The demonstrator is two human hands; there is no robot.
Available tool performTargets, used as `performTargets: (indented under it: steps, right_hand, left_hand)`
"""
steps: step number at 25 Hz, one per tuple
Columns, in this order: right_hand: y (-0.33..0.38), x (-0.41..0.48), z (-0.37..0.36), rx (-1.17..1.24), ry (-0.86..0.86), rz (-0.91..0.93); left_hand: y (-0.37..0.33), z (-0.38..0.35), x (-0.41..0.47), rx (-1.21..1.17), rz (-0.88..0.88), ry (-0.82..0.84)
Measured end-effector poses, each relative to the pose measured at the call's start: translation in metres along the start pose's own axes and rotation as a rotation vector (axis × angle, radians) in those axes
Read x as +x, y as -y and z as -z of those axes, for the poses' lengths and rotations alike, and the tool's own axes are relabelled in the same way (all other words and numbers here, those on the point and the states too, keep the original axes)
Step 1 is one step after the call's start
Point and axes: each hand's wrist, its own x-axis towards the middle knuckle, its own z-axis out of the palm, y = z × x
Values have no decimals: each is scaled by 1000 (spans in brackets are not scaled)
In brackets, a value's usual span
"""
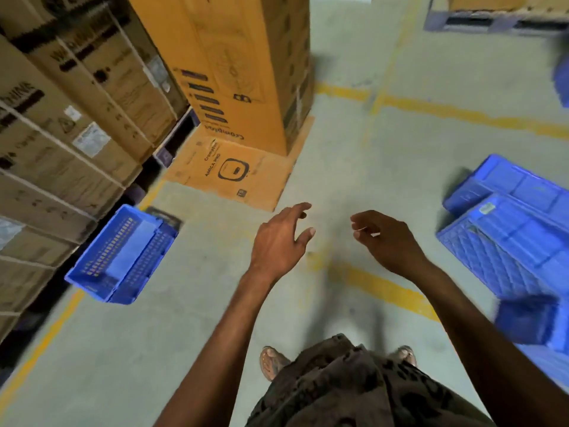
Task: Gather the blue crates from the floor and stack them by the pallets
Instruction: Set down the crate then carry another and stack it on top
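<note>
Both hands empty — left hand [281, 240], right hand [389, 241] — above the floor [215, 303].

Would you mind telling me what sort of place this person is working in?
Most likely a warehouse or stockroom: strapped cardboard cartons stacked high, yellow lines painted on the concrete floor, a pallet, and blue crates lying about.

Crate [123, 257] left, crates [508, 238] right.

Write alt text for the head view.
Two empty bare hands, left hand and right hand, reach over a grey concrete floor; a blue perforated plastic crate lies left beside stacked cardboard boxes, overturned blue plastic crates right.
</note>
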Motion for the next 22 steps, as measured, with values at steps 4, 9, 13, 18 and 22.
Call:
performTargets:
  steps: [4,9,13,18,22]
  right_hand:
    - [-97,-44,118,-11,-147,-105]
    - [-198,-89,241,-21,-335,-276]
    - [-264,-105,301,48,-490,-444]
    - [-344,-108,349,124,-591,-656]
    - [-406,-117,385,91,-609,-827]
  left_hand:
    - [-128,-97,54,-52,-121,120]
    - [-278,-192,104,-79,-330,323]
    - [-351,-254,151,-66,-480,460]
    - [-419,-360,223,-118,-568,717]
    - [-486,-451,253,-78,-645,988]
